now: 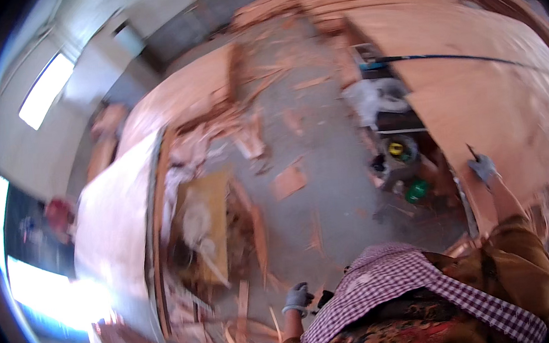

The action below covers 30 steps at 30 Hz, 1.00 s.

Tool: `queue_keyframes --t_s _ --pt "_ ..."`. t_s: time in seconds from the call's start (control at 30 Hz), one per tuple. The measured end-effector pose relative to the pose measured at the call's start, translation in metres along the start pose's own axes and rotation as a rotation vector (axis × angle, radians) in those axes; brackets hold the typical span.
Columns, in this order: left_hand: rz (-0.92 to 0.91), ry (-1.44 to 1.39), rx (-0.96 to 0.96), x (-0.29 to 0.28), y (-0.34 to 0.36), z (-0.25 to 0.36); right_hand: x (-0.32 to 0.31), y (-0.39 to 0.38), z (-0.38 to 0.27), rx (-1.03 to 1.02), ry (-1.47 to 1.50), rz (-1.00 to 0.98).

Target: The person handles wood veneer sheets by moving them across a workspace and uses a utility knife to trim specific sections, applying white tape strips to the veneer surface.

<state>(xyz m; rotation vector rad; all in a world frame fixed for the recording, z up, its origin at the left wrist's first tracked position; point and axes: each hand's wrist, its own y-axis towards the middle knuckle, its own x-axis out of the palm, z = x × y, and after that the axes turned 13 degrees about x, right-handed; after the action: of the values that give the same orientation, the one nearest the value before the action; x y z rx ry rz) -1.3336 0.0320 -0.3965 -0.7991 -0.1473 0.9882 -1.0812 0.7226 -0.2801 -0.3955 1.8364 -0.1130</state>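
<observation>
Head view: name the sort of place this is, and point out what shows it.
Probably a wood-veneer workshop: a stack of thin, reddish-brown sheets beyond the pale-topped one at left, broad sheets at right, and torn scraps on the grey floor.

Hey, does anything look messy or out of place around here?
Yes, the floor. Torn wood scraps lie scattered between the wood sheets on either side, and loose strips lie near the left hand, untidy beside those broad, flat sheets. A green object near the grey container is too blurred to identify.
</observation>
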Motion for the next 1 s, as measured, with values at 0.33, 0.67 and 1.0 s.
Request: queue_keyframes --t_s 0.33,0.67,1.0 --pt "-0.611 0.643 0.374 -0.023 0.112 0.064 0.000 -0.006 -0.095 0.247 0.153 -0.131" --pt "-0.448 0.906 0.198 -0.052 0.244 0.204 0.005 0.034 -0.247 0.115 0.978 -0.367" --pt "-0.430 0.801 0.356 -0.013 0.349 0.372 0.079 0.193 -0.454 -0.024 1.583 -0.850"
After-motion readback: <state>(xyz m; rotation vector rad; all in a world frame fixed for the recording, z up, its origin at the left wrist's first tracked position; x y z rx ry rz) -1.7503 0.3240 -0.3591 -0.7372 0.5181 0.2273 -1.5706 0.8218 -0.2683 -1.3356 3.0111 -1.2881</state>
